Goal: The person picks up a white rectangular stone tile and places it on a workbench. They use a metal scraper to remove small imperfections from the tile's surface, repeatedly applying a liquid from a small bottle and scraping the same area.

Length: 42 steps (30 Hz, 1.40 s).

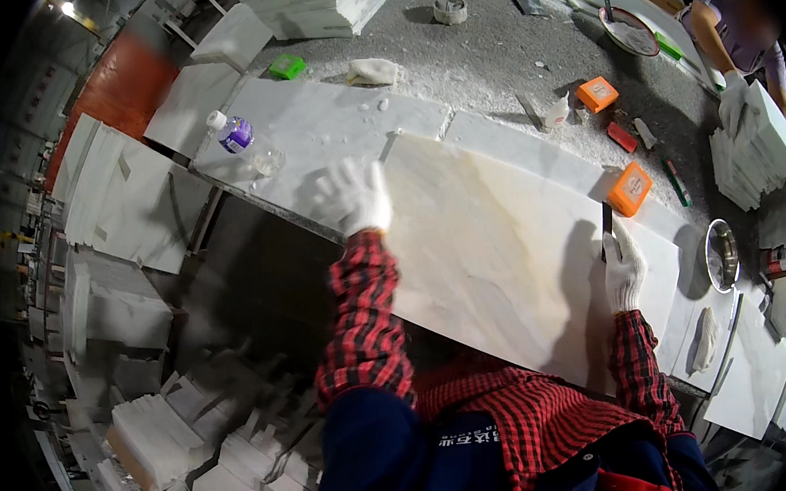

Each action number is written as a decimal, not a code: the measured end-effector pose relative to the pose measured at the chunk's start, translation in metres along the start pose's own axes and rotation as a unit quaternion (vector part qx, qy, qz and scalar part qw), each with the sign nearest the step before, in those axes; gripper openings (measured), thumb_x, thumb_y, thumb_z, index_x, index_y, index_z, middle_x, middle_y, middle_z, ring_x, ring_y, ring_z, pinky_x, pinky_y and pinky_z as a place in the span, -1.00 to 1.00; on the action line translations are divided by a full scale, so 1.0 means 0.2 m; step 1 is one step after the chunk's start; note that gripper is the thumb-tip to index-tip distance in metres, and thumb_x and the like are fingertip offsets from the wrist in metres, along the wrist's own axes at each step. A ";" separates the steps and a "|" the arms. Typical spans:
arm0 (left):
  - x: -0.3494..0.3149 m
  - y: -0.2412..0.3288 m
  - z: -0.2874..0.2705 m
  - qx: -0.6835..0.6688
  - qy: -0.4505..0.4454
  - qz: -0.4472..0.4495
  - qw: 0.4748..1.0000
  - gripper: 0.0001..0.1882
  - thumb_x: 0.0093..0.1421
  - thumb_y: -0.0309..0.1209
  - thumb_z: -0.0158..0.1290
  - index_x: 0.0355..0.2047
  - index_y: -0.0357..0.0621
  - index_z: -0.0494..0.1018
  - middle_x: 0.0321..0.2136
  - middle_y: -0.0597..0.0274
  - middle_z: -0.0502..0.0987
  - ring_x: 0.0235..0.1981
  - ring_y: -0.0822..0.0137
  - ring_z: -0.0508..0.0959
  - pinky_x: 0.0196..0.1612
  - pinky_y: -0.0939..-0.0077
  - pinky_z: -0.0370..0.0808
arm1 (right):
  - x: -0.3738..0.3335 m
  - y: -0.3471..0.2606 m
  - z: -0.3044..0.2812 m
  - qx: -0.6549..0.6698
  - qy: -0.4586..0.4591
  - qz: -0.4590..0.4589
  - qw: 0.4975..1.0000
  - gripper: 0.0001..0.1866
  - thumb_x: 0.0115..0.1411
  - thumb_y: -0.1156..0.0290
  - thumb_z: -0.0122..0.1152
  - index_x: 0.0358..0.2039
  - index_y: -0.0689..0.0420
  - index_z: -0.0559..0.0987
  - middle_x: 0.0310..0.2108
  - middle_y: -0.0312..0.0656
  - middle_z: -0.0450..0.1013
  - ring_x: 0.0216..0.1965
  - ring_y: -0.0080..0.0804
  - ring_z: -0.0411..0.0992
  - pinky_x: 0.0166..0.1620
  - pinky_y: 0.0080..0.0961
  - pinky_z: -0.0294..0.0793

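Observation:
A large white stone slab [497, 245] with tan veining lies on the bench in front of me. My left hand [351, 197], in a white glove, is at the slab's left edge with fingers spread and slightly blurred; nothing shows in it. Toward the slab's right end, my right hand [624, 269], also gloved in white, has its fingers closed around a thin dark strip-like tool [607, 217]. The tool's exact kind is unclear, as its lower part is hidden by the hand. A clear plastic bottle [239, 137] with a purple label lies left of my left hand.
Beyond the slab are orange boxes [629, 189], a small white bottle [556, 113], a green box [287, 65] and a bowl of powder [628, 32]. A metal bowl [721, 255] stands right. Stacked slabs [128, 195] flank the left; a co-worker [740, 32] stands far right.

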State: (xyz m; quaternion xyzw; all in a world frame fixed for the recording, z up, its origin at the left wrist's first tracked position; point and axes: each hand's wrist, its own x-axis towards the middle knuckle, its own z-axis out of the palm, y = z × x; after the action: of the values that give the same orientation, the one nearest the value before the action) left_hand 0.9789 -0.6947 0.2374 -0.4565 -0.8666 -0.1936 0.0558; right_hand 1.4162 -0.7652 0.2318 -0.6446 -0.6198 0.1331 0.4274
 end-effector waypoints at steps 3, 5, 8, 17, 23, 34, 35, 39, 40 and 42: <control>0.02 -0.13 -0.08 0.027 0.067 0.101 0.992 -0.39 0.39 0.08 -0.13 0.25 -0.06 0.34 0.30 -0.09 0.30 0.32 -0.17 0.25 0.37 -0.16 0.09 | 0.01 0.04 0.01 -0.016 0.010 -0.014 1.000 -0.63 0.35 0.37 0.19 0.14 0.17 0.58 -0.41 -0.11 0.54 -0.43 -0.40 0.48 -0.25 -0.39 0.48; -0.01 -0.06 -0.11 -0.010 0.077 0.188 0.979 -0.42 0.37 0.04 -0.06 0.22 -0.07 0.38 0.22 -0.06 0.38 0.28 -0.14 0.31 0.39 -0.14 0.09 | 0.00 0.01 -0.04 -0.013 -0.021 0.053 0.998 -0.62 0.35 0.35 0.17 0.13 0.19 0.59 -0.35 -0.11 0.58 -0.40 -0.45 0.48 -0.22 -0.43 0.49; -0.08 0.16 -0.07 -0.152 -0.034 0.310 0.938 -0.44 0.41 0.00 -0.10 0.30 -0.01 0.33 0.28 0.03 0.34 0.33 -0.04 0.27 0.40 -0.07 0.07 | 0.00 -0.01 -0.03 0.002 0.013 -0.002 1.000 -0.62 0.36 0.34 0.17 0.14 0.19 0.59 -0.43 -0.18 0.54 -0.45 -0.52 0.44 -0.30 -0.47 0.46; 0.17 0.25 0.03 -0.037 -0.018 0.063 0.997 -0.29 0.41 0.14 -0.21 0.40 -0.01 0.20 0.44 0.02 0.11 0.48 -0.06 0.00 0.48 -0.12 -0.16 | 0.01 0.12 0.02 0.120 -0.013 0.051 0.991 -0.57 0.39 0.36 0.13 0.23 0.19 0.52 -0.46 -0.37 0.51 -0.47 -0.62 0.36 -0.34 -0.57 0.40; -0.09 -0.26 -0.32 -0.062 0.045 0.088 0.993 -0.64 0.21 -0.14 0.11 -0.09 -0.09 0.48 -0.10 0.02 0.47 -0.02 -0.10 0.45 -0.02 -0.08 0.36 | 0.02 0.06 0.12 0.027 -0.027 -0.046 0.998 -0.54 0.44 0.26 0.05 0.25 0.20 0.49 -0.22 -0.26 0.58 -0.38 -0.54 0.42 -0.29 -0.53 0.42; -0.54 -0.29 -0.15 -0.090 0.156 0.061 0.982 -0.55 0.13 -0.11 0.18 -0.10 -0.17 0.46 -0.07 0.03 0.42 -0.01 0.00 0.40 0.09 -0.02 0.29 | 0.20 -0.47 0.52 0.119 -0.132 -0.140 0.974 -0.53 0.43 0.27 0.06 0.27 0.19 0.46 -0.17 -0.26 0.57 -0.37 -0.58 0.37 -0.27 -0.58 0.39; -0.56 -0.27 -0.13 -0.045 0.193 0.074 0.977 -0.52 0.13 -0.09 0.18 -0.08 -0.18 0.47 -0.03 0.01 0.41 0.03 -0.01 0.39 0.15 -0.05 0.27 | 0.22 -0.49 0.52 0.128 -0.137 -0.139 0.972 -0.53 0.43 0.27 0.06 0.28 0.19 0.46 -0.17 -0.26 0.57 -0.37 -0.58 0.36 -0.27 -0.59 0.38; -0.67 -0.29 -0.21 -0.092 0.089 0.078 0.989 -0.51 0.16 -0.13 0.19 0.01 -0.17 0.48 0.05 0.09 0.45 0.14 -0.01 0.37 0.26 -0.12 0.20 | 0.24 -0.55 0.50 0.170 -0.165 -0.121 0.964 -0.53 0.43 0.27 0.06 0.29 0.18 0.45 -0.15 -0.26 0.57 -0.37 -0.59 0.34 -0.26 -0.61 0.37; -0.66 -0.27 -0.29 -0.143 0.020 0.068 0.987 -0.51 0.17 -0.15 0.19 0.03 -0.16 0.48 0.06 0.11 0.47 0.15 0.01 0.38 0.28 -0.14 0.17 | 0.23 -0.57 0.49 0.178 -0.171 -0.117 0.962 -0.52 0.43 0.28 0.06 0.29 0.18 0.45 -0.14 -0.26 0.57 -0.37 -0.59 0.34 -0.26 -0.61 0.36; -0.70 -0.26 -0.29 -0.252 -0.022 0.026 0.967 -0.58 0.22 -0.21 0.16 0.03 -0.14 0.52 -0.05 0.15 0.55 0.05 0.06 0.48 0.22 -0.07 0.26 | 0.18 -0.60 0.48 0.198 -0.191 -0.109 0.955 -0.52 0.43 0.28 0.06 0.29 0.18 0.45 -0.13 -0.26 0.57 -0.36 -0.60 0.33 -0.25 -0.62 0.36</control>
State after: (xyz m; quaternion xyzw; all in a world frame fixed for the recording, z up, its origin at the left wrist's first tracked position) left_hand 1.0124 -0.8513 0.2369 -0.4824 -0.7787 -0.3942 -0.0746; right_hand 1.2738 -0.7108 0.2732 -0.4383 -0.7177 0.3261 0.4318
